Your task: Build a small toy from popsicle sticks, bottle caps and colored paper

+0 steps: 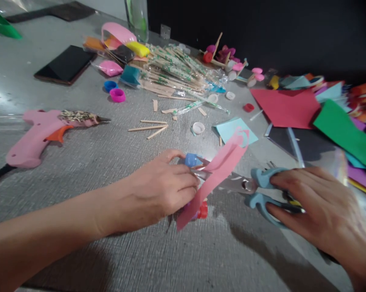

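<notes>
My left hand [161,182] is closed, its fingertips at a pink paper strip [222,170] that bends back on itself at the upper end. Beside those fingertips are a blue cap [192,159] and a red cap [202,210]; whether the hand also grips them is hidden. In my right hand [325,211] is a pair of scissors with light blue handles [263,178]. Their metal blades point left and pass behind the pink strip, close to my left fingers. The blade tips are mostly covered. Something black and yellow shows through the handles, too blurred to name.
A pink glue gun [33,140] lies at the left, a phone [65,65] behind it. Wrapped sticks [176,67] are piled at the back. Light blue paper [236,132], red paper [287,106] and green paper [347,129] lie ahead and right. A glass jar [137,20] stands behind.
</notes>
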A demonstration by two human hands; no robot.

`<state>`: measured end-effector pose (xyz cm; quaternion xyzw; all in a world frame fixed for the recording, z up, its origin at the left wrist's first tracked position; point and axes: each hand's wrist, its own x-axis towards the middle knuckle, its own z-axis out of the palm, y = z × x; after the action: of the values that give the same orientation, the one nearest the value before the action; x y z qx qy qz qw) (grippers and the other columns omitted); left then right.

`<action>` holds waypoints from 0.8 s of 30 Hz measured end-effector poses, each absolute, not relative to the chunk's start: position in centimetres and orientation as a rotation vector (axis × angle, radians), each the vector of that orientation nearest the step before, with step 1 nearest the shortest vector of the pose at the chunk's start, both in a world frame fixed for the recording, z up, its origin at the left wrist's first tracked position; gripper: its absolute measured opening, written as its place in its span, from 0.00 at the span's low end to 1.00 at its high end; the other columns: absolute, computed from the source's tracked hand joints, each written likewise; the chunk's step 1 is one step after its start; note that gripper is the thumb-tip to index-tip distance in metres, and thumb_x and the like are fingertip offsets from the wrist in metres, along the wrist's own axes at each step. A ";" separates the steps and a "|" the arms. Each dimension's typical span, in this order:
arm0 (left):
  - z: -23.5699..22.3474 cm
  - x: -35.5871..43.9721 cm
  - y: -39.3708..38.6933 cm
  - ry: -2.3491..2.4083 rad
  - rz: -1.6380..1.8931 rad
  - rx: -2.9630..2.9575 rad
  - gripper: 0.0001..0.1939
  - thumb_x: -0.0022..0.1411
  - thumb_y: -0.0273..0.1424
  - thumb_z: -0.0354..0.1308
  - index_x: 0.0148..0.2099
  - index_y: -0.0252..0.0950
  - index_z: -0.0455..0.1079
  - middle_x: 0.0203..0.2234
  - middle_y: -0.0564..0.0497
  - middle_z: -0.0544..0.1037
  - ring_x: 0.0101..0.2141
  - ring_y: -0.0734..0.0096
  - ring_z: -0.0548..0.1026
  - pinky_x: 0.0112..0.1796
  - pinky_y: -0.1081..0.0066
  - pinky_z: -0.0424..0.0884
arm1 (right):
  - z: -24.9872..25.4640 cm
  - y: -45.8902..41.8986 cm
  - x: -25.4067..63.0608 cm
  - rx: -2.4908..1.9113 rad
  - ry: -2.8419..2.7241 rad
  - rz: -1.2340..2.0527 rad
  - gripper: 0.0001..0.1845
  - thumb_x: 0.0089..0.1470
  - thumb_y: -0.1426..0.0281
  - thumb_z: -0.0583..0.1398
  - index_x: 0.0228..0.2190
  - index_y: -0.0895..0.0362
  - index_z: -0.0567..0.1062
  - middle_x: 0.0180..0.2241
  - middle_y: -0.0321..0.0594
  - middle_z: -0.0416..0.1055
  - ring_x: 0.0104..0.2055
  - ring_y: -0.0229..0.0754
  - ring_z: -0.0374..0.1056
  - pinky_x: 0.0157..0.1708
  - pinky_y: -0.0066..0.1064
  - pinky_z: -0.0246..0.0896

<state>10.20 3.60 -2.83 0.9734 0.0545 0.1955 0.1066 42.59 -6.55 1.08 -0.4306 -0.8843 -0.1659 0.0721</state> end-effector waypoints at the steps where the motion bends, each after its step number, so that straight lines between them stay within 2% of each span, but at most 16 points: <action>1: -2.8 10.2 3.6 0.163 0.579 2.869 0.18 0.75 0.22 0.44 0.41 0.34 0.76 0.38 0.47 0.83 0.45 0.61 0.78 0.57 0.53 0.61 | 1.1 -6.5 42.5 -1.293 -2.658 -0.507 0.07 0.67 0.65 0.59 0.40 0.57 0.69 0.33 0.45 0.75 0.33 0.50 0.73 0.37 0.42 0.64; 5: -2.8 10.2 3.7 0.146 0.595 2.866 0.19 0.76 0.22 0.43 0.42 0.34 0.75 0.38 0.47 0.83 0.46 0.60 0.78 0.57 0.53 0.61 | 1.3 -6.4 42.5 -1.269 -2.668 -0.526 0.09 0.68 0.64 0.59 0.40 0.57 0.70 0.33 0.47 0.75 0.33 0.50 0.73 0.37 0.43 0.64; 10: -2.7 10.1 3.6 0.147 0.546 2.886 0.19 0.76 0.21 0.42 0.40 0.34 0.75 0.36 0.47 0.82 0.42 0.61 0.78 0.56 0.53 0.61 | 1.6 -6.4 42.7 -1.238 -2.696 -0.564 0.08 0.68 0.66 0.59 0.39 0.60 0.71 0.33 0.47 0.75 0.33 0.49 0.72 0.37 0.42 0.63; 17: -2.5 10.3 3.6 0.165 0.551 2.894 0.17 0.75 0.21 0.45 0.41 0.35 0.75 0.40 0.46 0.83 0.45 0.61 0.79 0.56 0.54 0.62 | 1.6 -5.9 42.7 -1.240 -2.697 -0.479 0.07 0.68 0.67 0.58 0.39 0.59 0.70 0.32 0.45 0.73 0.32 0.47 0.71 0.36 0.41 0.64; 24: -3.1 9.9 3.6 0.153 0.577 2.876 0.14 0.76 0.23 0.46 0.45 0.35 0.75 0.41 0.47 0.83 0.47 0.61 0.78 0.59 0.53 0.59 | 1.7 -6.1 43.1 -1.264 -2.665 -0.482 0.04 0.68 0.68 0.58 0.39 0.56 0.70 0.31 0.43 0.74 0.31 0.47 0.73 0.35 0.39 0.65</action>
<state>9.91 3.62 -3.10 0.9740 0.0520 0.1954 0.1017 43.14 -6.12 1.67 -0.4216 -0.8892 -0.1608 0.0763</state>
